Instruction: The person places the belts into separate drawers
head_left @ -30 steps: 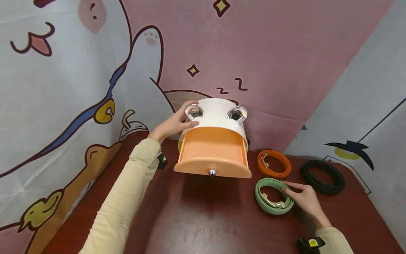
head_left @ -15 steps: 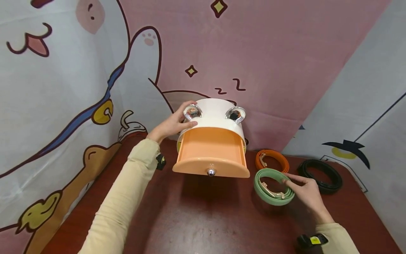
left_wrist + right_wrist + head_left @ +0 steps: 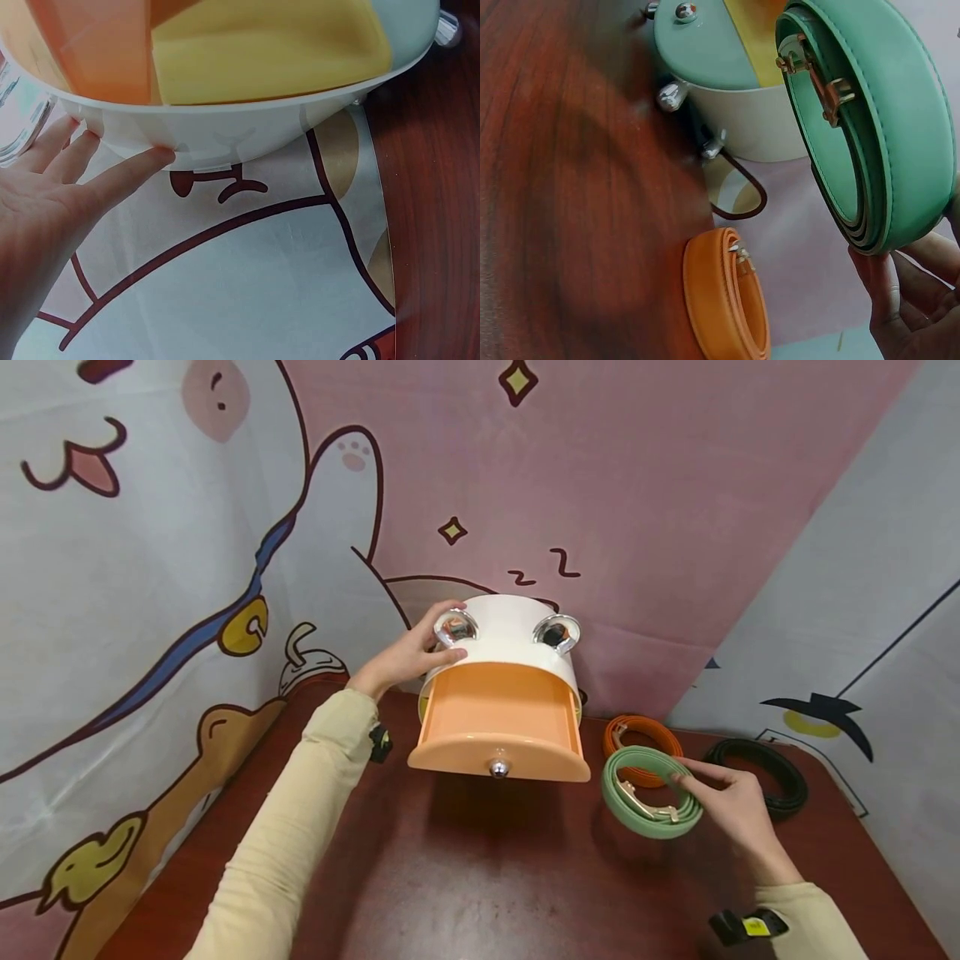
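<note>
My right hand [image 3: 738, 814] pinches the edge of a coiled green belt [image 3: 651, 828] with a gold buckle. In the right wrist view the green belt [image 3: 911, 120] is raised, standing tilted over the fingers. My left hand [image 3: 408, 653] rests on the upper left side of a white desktop drawer box [image 3: 506, 618], beside one of its two shiny round eyes. In the left wrist view its straight fingers [image 3: 131, 176] press against the white shell. The box's top drawer [image 3: 502, 753], peach with a silver knob, is pulled out, and its floor shows bare.
A coiled orange belt [image 3: 639, 727] lies behind the green one, partly overlapped by it. To the right a coiled black belt [image 3: 787, 777] lies on the dark red table [image 3: 465, 877]. A cartoon-print cloth [image 3: 600, 468] hangs right behind the box.
My right hand has lifted the green belt off the table and tilted it, so it now overlaps the orange belt. My left hand stays on the box.
</note>
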A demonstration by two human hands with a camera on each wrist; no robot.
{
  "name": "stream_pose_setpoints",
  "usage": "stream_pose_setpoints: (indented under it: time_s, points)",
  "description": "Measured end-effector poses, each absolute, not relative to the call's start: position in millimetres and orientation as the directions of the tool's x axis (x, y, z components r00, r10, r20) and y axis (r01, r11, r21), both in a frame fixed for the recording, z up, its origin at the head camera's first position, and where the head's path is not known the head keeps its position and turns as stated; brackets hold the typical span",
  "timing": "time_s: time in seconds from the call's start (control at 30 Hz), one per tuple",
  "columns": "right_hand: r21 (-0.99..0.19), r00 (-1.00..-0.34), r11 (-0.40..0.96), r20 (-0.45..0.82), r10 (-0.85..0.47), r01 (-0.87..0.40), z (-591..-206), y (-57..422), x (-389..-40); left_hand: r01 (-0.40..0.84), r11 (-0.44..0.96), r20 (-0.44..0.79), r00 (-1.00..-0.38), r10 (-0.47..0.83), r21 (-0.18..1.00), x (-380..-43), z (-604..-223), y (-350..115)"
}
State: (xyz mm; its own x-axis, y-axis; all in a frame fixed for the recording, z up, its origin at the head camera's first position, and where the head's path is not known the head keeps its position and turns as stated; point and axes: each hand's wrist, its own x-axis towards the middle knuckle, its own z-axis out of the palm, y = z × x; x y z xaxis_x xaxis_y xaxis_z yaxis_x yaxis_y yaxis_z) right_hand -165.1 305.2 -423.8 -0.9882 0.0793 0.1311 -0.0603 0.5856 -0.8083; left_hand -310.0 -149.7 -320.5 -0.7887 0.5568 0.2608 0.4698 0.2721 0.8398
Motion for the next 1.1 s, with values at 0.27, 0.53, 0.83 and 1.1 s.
stream_pose_setpoints:
  time_s: [0.27,0.53,0.83,1.1]
  points:
    - [-0.825,-0.984,0.556,0.166,0.062,-0.104,-410.9,303.6,-166.8,0.463,0.274,0.256,-0.793,0.553,0.843,-309.2,-320.1,-149.5]
    - [-0.858,-0.982,0.494,0.184,0.041,-0.14,-392.6,300.7,-172.6,0.459,0.283,0.248,-0.795,0.553,0.842,-309.1,-320.0,-149.5]
    - [-0.869,-0.979,0.466,0.201,0.024,-0.167,-375.1,294.6,-177.2,0.471,0.284,0.257,-0.791,0.556,0.835,-308.8,-320.7,-151.3]
    - [-0.872,-0.982,0.463,0.19,0.019,-0.16,-365.8,292.1,-178.9,0.474,0.275,0.266,-0.79,0.553,0.837,-309.4,-321.0,-150.8]
